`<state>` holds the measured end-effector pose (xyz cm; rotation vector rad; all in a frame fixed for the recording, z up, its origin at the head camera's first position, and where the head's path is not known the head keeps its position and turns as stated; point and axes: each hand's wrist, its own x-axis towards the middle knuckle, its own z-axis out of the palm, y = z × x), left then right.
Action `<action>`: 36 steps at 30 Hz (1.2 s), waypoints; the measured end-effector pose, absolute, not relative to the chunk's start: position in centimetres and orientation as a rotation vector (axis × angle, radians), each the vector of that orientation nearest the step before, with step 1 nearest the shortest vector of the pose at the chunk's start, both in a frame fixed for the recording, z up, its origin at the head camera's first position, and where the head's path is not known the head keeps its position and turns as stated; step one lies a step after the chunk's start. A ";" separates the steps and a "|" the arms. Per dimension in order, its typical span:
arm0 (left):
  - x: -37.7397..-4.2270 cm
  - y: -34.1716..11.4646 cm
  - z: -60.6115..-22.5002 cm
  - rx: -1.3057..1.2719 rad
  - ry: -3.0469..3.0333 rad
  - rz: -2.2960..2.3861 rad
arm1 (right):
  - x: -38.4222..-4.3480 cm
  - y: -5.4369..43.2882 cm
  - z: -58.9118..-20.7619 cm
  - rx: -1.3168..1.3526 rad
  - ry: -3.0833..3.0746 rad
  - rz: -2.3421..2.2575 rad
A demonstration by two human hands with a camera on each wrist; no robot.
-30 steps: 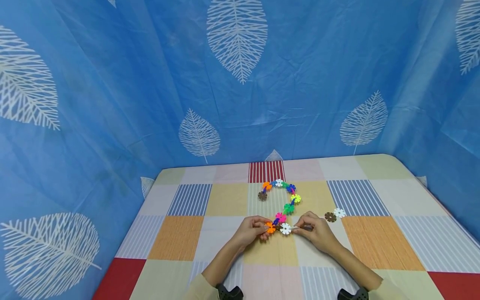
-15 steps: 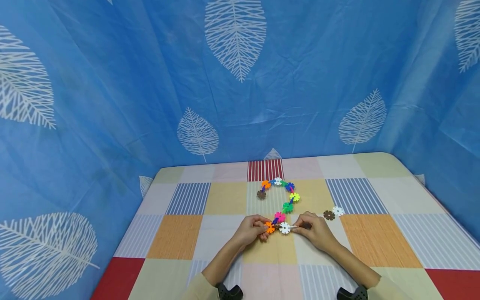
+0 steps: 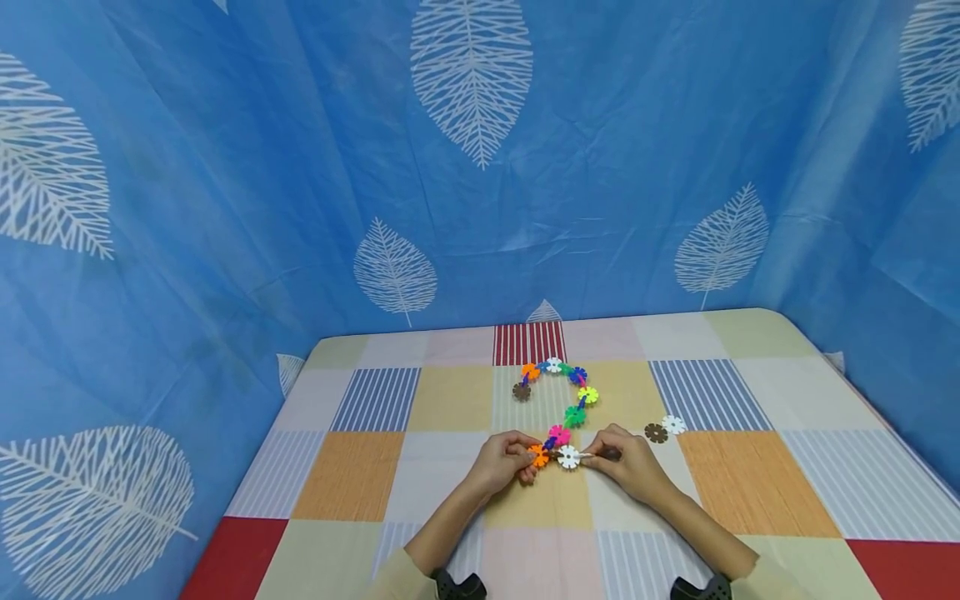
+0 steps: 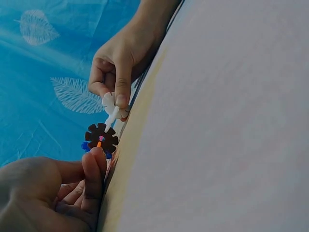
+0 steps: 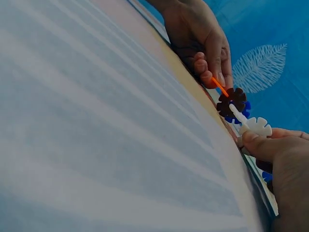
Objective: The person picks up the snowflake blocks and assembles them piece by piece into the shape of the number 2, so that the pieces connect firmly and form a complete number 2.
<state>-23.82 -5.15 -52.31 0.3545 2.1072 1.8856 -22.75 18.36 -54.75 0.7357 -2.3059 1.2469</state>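
Observation:
A chain of interlocking flower-shaped plastic discs (image 3: 575,416) in many colours curves over the table like a question mark. At its near end, my left hand (image 3: 501,460) pinches an orange disc (image 3: 538,456) between thumb and fingers. My right hand (image 3: 628,460) pinches a white disc (image 5: 258,127) edge-on to the head view. That disc meets another white disc (image 3: 568,457), which slots into a brown disc (image 4: 101,140) beside the orange one. A blue disc (image 4: 85,146) shows partly behind the brown one in the left wrist view.
A loose brown disc (image 3: 656,433) and a loose white disc (image 3: 674,425) lie right of the right hand. A patchwork cloth (image 3: 420,483) covers the table. Blue curtains with white leaf prints (image 3: 480,250) stand behind and at the sides.
Both hands keep their pinch on the discs in nearly the same place. The whole head view shifts slightly; the chain and loose discs stay put on the table.

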 end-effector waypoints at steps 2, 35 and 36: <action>-23.8 -5.2 -52.2 0.353 2.143 1.877 | -22.8 18.4 -54.7 0.731 -2.329 1.235; -24.4 -0.9 -52.0 1.508 3.095 1.202 | -24.3 25.8 -53.7 0.570 -2.498 1.053; -24.4 -0.7 -52.1 1.508 3.108 1.172 | -24.2 25.3 -53.7 0.586 -2.489 1.101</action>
